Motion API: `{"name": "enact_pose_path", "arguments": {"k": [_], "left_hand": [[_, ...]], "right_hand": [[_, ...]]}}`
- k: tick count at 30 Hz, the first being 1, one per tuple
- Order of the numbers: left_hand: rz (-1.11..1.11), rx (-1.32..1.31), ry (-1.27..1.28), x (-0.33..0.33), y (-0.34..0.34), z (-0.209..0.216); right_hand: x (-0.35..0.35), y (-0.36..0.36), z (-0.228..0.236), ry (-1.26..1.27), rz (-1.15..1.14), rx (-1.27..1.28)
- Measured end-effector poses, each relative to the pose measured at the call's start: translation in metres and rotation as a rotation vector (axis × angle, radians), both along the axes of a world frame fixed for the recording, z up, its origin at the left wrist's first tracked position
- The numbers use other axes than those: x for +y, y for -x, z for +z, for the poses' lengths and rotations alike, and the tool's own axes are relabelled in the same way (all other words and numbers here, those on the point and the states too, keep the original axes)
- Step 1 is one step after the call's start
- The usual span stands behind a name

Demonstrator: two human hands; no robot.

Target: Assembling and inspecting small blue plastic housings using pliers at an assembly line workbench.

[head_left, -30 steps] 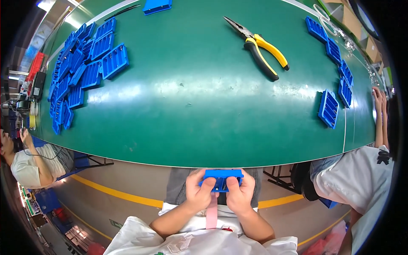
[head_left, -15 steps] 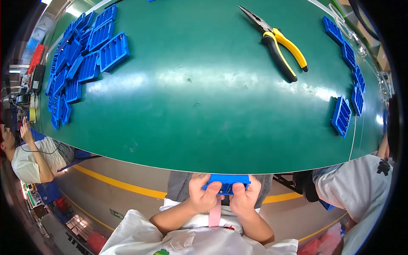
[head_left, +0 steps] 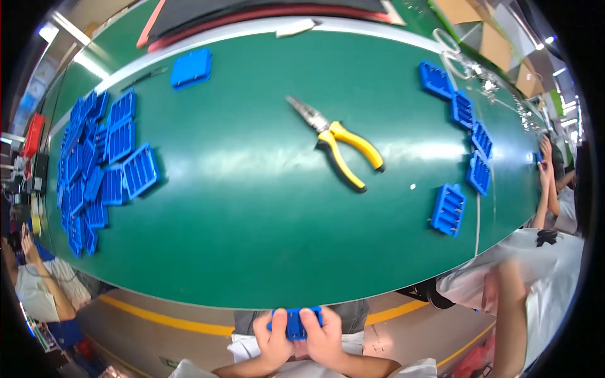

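Observation:
A blue plastic battery holder [head_left: 295,326] with open slots is held low, just off the table's near edge. My left hand [head_left: 270,337] closes round its left side, thumb lying up along the slotted face. On the other side my right hand [head_left: 325,338] grips it the same way, the two thumbs a short gap apart. The fingers beneath it are hidden. Beyond, on the table, lie needle-nose pliers [head_left: 358,146] with yellow and black handles, jaws pointing far left. A single slotted blue holder [head_left: 449,211] rests to the right, small metal parts at its ends.
Several blue holders [head_left: 113,184] are heaped at the left of the green table [head_left: 252,252]. More form a line [head_left: 462,110] at the right. One blue holder [head_left: 191,68] lies flat-side up at the far left. Co-workers sit on both sides; a blurred forearm [head_left: 509,315] is close right.
The view has shifted to take in more of the table's far side. My hands still hold the holder, with its slotted face turned more into view and my thumbs lying along it.

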State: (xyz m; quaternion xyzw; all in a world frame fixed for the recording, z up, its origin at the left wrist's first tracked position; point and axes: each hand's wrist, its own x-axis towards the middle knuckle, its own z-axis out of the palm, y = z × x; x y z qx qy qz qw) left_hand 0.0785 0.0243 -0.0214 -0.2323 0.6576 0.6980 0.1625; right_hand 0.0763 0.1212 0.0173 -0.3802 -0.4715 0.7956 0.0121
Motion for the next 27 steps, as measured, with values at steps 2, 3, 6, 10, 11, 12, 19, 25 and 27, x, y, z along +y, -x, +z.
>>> {"name": "enact_pose_path", "arguments": {"k": [2, 3, 6, 10, 11, 12, 19, 25, 27], "left_hand": [[-0.07, -0.007, -0.006, -0.002, 0.008, 0.004], [-0.071, 0.01, -0.009, -0.001, 0.012, 0.005], [-0.21, 0.058, 0.006, -0.012, 0.021, -0.01], [-0.646, 0.148, -0.143, -0.024, 0.067, 0.015], [-0.819, 0.35, -0.086, -0.029, 0.084, 0.035], [-0.92, 0.415, -0.067, -0.045, 0.098, 0.05], [-0.08, 0.831, 0.772, -0.199, 0.257, 0.103], [0.18, 0.749, 0.615, -0.305, 0.389, 0.102], [0.193, 0.713, 0.488, -0.308, 0.418, 0.102]], "right_hand": [[0.0, 0.003, 0.004, 0.078, -0.017, -0.016], [0.001, 0.004, 0.002, 0.074, -0.017, 0.001], [-0.001, 0.008, -0.006, 0.028, 0.068, 0.014], [0.031, 0.009, 0.001, 0.096, 0.277, 0.073], [0.048, 0.003, -0.018, -0.287, 0.507, 0.386], [0.058, 0.006, 0.0, -0.093, 0.615, 0.249], [0.1, 0.089, 0.047, -1.291, 0.272, 0.564], [0.129, 0.16, 0.028, -1.718, 0.418, 0.363], [0.136, 0.166, 0.024, -1.777, 0.394, 0.33]]}}
